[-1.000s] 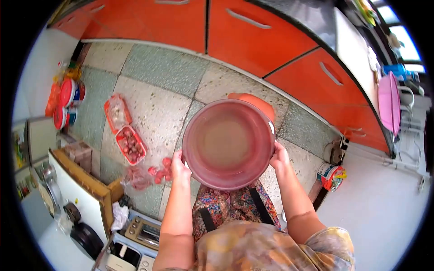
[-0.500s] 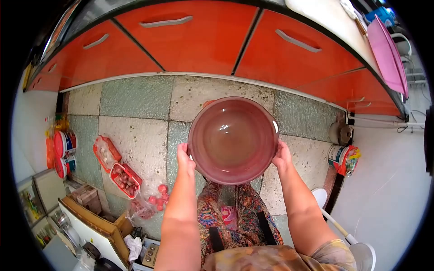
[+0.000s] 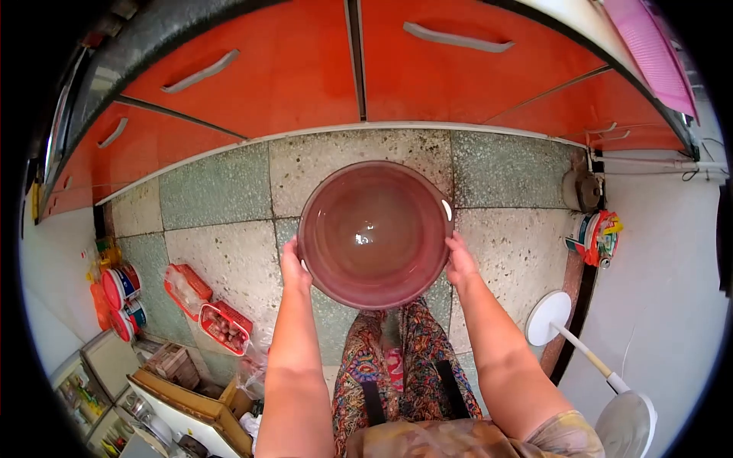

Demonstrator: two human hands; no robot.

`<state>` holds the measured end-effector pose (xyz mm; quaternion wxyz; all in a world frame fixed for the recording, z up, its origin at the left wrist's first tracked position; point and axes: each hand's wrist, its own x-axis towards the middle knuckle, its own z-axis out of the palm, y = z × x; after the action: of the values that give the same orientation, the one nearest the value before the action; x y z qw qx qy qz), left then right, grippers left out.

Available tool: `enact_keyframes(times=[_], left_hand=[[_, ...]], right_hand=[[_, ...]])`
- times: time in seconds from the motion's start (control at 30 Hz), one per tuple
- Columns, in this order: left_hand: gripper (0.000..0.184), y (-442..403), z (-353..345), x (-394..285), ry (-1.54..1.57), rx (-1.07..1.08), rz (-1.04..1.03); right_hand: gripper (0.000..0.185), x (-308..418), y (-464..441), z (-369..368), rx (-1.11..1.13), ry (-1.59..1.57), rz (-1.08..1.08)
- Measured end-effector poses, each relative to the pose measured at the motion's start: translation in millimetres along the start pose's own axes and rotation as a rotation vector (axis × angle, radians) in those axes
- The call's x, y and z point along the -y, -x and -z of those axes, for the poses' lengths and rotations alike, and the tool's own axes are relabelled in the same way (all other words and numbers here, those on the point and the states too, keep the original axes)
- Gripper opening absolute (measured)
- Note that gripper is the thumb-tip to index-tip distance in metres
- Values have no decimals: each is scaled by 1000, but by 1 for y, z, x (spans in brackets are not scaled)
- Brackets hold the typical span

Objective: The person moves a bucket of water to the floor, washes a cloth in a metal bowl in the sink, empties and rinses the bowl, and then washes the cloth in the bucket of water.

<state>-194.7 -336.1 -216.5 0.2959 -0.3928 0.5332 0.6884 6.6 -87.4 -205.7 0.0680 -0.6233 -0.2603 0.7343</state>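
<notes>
While the left hand (image 3: 294, 265) and right hand (image 3: 461, 262) grip opposite sides, I see the basin (image 3: 319, 256) held above the floor (image 3: 221, 248).
Speckled, square-cut tiles show between its rounded far rim and the glossy red cabinets (image 3: 282, 69); its wall is smooth purplish plastic. Well apart from it sit the red basket (image 3: 244, 344) to the left and a flat white disc (image 3: 548, 318) to the right.

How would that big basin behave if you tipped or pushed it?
The basin is probably stiff: its rim looks evenly round between the left hand and right hand. The glints inside suggest water, so it may be fairly heavy and could slosh if tilted. Its smooth, shiny wall might be slippery when wet.
</notes>
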Motion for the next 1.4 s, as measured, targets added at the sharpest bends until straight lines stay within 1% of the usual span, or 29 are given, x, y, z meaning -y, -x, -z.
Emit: enact_keyframes(times=[0.03,0.07,0.1,0.17,0.2,0.27,0.3,0.33,0.37,0.4,0.43,0.47,0.5,0.57,0.63,0.67,0.73,0.8,0.87,0.9,0.97,1.03,1.07,1.1,1.13,1.17,1.3,1.37,1.4], left_hand=[[29,14,-6,-6,-19,74,-14],[29,20,-1,-8,-20,93,-24],[29,20,15,-6,-232,61,-107],[29,20,46,-2,-651,14,-302],[29,25,50,-5,-851,0,-417],[22,57,63,-16,-953,124,-352],[20,70,75,-19,-951,243,-370],[19,80,86,-23,-948,340,-311],[19,95,97,-29,-967,433,-320],[14,102,109,-30,-1097,328,-250],[13,118,114,-32,-1013,282,-205],[12,127,122,-36,-1084,241,-202],[11,133,130,-38,-1154,194,-197],[10,132,146,-37,-1125,127,-131],[9,138,148,-35,-1118,88,-141],[9,140,145,-33,-1104,36,-130],[10,142,126,-29,-1117,40,-166],[12,156,98,-21,-1128,35,-200],[21,192,42,-11,-1082,25,-326],[28,197,19,-4,-1162,21,-308],[28,190,-16,21,-1114,160,-395],[28,199,-59,48,-1130,264,-565],[30,186,-78,59,-1235,272,-553],[32,196,-102,67,-1390,325,-661],[32,234,-136,75,-1436,366,-740],[31,220,-149,92,-1459,368,-811],[33,301,-233,121,-1453,425,-838],[36,318,-254,130,-1219,584,-567],[36,325,-261,131,-1214,567,-563]], right_hand=[[47,1,3,0,4,-11,12],[48,2,10,0,-70,234,53],[48,3,17,2,-151,474,97],[43,4,36,25,58,589,297],[38,-2,39,46,54,720,390],[29,-12,61,92,11,961,590],[30,-10,84,111,8,1076,547],[31,-11,102,135,1,1171,428],[27,-30,111,168,-36,1146,551],[26,-35,128,191,-125,1230,426],[26,-35,157,207,-192,1218,352],[28,-40,169,230,-240,1331,285],[29,-41,188,249,-282,1274,247],[28,-61,198,295,-389,1199,152],[27,-53,225,308,-451,1088,8],[27,-54,221,320,-452,1073,20],[25,-52,220,333,-495,803,-76],[23,-45,207,347,-522,749,-15],[22,-41,182,367,-568,716,149],[22,-20,183,368,-559,707,158],[22,29,198,366,-563,697,143],[21,46,173,401,-587,674,172],[21,50,164,416,-620,655,191],[21,56,161,430,-612,650,187],[23,64,159,447,-646,656,294],[25,76,157,466,-683,664,405],[25,111,138,524,-666,649,385],[24,125,120,542,-640,528,365],[24,135,114,543,-628,540,363]])
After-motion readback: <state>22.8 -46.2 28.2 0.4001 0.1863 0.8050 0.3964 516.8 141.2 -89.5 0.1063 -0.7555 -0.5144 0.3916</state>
